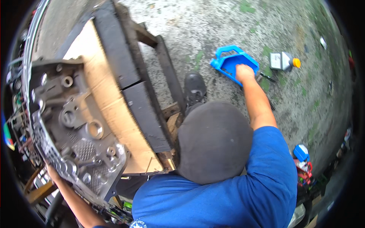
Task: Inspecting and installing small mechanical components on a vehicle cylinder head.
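Metal casing [80, 121] slants long, down and rightward, at frame left; the left hand [53, 175] is nearest, at its edge. Right hand [245, 72] dips into the blue jug [232, 60], upper right. Can't tell either grip.

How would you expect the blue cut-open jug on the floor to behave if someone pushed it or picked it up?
The blue cut-open jug is probably light for its size, as it looks like a hollow plastic shell. Its cut-away side likely lets the walls flex. Lying on a broad side on the floor, it seems apt to slide rather than roll.
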The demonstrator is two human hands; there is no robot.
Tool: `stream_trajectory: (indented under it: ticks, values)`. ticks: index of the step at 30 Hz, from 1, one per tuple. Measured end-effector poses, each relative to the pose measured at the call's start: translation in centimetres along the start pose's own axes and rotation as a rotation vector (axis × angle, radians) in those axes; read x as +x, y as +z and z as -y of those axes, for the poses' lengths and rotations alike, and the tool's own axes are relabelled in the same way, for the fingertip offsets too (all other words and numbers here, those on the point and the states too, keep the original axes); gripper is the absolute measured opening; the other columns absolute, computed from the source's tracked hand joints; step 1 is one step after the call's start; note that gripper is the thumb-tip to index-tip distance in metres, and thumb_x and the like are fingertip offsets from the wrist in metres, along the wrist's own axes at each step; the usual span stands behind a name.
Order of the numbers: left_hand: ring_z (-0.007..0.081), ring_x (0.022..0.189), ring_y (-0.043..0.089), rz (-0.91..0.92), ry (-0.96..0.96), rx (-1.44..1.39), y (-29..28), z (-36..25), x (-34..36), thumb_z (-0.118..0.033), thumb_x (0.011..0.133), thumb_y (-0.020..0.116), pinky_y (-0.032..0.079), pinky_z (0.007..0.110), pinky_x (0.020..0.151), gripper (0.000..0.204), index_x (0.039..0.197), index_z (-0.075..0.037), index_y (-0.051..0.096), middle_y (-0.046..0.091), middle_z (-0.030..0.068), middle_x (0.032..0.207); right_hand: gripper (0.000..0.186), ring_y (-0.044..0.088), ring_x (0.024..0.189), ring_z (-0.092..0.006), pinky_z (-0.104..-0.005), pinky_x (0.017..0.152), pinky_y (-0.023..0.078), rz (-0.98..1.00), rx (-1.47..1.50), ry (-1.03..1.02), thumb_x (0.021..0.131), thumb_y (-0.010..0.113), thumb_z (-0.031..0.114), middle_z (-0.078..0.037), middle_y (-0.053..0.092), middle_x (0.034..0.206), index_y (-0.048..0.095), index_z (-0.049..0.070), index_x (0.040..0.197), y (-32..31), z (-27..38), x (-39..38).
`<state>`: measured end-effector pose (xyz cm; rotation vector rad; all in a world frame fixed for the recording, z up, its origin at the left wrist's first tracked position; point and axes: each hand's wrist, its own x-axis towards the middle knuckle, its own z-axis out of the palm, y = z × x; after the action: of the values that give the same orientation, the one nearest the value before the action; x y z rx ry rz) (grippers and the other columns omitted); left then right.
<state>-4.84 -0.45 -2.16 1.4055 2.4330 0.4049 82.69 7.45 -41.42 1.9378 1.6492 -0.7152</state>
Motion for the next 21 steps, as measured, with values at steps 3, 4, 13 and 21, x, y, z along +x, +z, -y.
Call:
stream_trajectory:
  ticks: [3,4,13,21]
  values:
    - [0.0315,0.122,0.06,-0.158,-0.01,0.245,-1.6,1.7,2.4,-0.034,0.114,0.032,0.044,0.038,0.108,0.051,0.145,0.0,0.054,0.063,0.0205,0.136,0.025,0.07,0.11,-0.0384,-0.0507,0.094,0.057,-0.026,-0.001,-0.009,0.093,0.053,0.007,-0.021,0.072,0.116,0.071,0.007,0.11,1.5,-0.5,0.9]
    - [0.0321,0.123,0.06,-0.259,0.005,0.396,-12.9,2.6,-1.5,-0.033,0.114,0.031,0.044,0.038,0.107,0.051,0.145,0.0,0.054,0.063,0.021,0.136,0.024,0.069,0.11,-0.0402,-0.052,0.093,0.056,-0.081,0.106,-0.037,0.093,0.052,0.006,-0.022,0.072,0.116,0.07,0.006,0.109,3.6,0.2,1.6]
    - [0.0265,0.105,0.067,-0.464,-0.231,-0.036,-2.8,-4.3,-5.4,-0.059,0.099,0.056,0.047,0.035,0.096,0.068,0.118,0.004,0.071,0.074,0.0183,0.11,0.027,0.062,0.117,-0.0462,-0.0508,0.099,0.052,-0.115,-0.031,-0.053,0.095,0.051,0.005,-0.027,0.062,0.126,0.064,-0.001,0.118,0.2,-0.2,0.2]
    - [0.0244,0.091,0.068,-0.499,-0.183,-0.02,-0.1,-7.5,-5.3,-0.058,0.101,0.054,0.05,0.036,0.085,0.065,0.114,0.003,0.072,0.074,0.0155,0.095,0.02,0.069,0.096,-0.0364,-0.0424,0.086,0.056,-0.319,0.455,0.0,0.102,0.055,0.01,-0.019,0.071,0.106,0.066,0.003,0.116,-1.6,-3.3,-2.2]
